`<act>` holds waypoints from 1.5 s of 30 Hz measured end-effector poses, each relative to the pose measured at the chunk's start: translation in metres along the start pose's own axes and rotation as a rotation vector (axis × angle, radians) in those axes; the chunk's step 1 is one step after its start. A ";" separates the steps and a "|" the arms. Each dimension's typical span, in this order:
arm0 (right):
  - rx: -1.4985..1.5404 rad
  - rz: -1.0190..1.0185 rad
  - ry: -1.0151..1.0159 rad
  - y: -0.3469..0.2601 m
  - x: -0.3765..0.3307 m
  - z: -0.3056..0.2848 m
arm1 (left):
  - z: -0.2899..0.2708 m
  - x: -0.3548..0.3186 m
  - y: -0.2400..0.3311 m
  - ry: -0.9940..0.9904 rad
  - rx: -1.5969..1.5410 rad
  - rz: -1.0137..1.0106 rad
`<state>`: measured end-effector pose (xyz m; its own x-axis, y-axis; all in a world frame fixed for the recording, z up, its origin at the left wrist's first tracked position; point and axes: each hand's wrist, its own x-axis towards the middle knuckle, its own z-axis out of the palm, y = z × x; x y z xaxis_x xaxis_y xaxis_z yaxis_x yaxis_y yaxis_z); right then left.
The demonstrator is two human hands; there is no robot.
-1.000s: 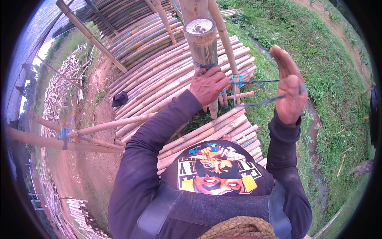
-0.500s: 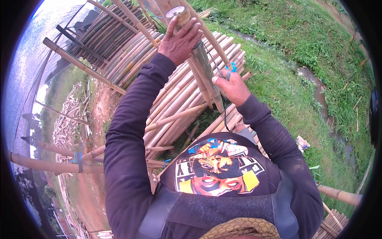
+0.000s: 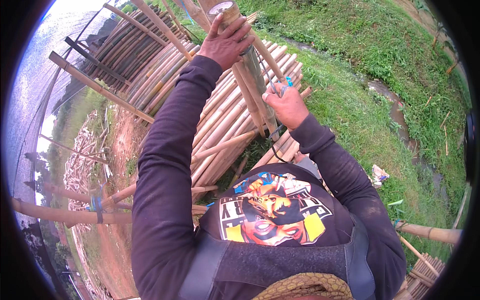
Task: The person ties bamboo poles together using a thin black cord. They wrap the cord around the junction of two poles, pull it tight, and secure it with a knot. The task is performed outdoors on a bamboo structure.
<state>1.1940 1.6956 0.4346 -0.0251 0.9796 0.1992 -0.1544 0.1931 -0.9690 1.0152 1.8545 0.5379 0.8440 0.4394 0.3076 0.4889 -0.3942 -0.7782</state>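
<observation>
On the head cam feed I've got my left hand up on the bamboo post, fingers splayed over it just below its top; can't tell if they're really gripping. Post's upper middle, standing by the stacked poles. My right hand is beside the post, fingers curled tight on a dark strap that dangles below, blue tie just above.
</observation>
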 end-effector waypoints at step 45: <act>-0.096 0.152 -0.271 0.058 0.231 -0.103 | 0.147 -0.060 -0.079 0.004 -1.375 -0.773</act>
<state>1.2806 1.9384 0.4095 -0.3053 0.9497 0.0699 -0.0347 0.0623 -0.9975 0.8937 1.9782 0.5002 0.3047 0.8725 0.3820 0.6013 -0.4873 0.6332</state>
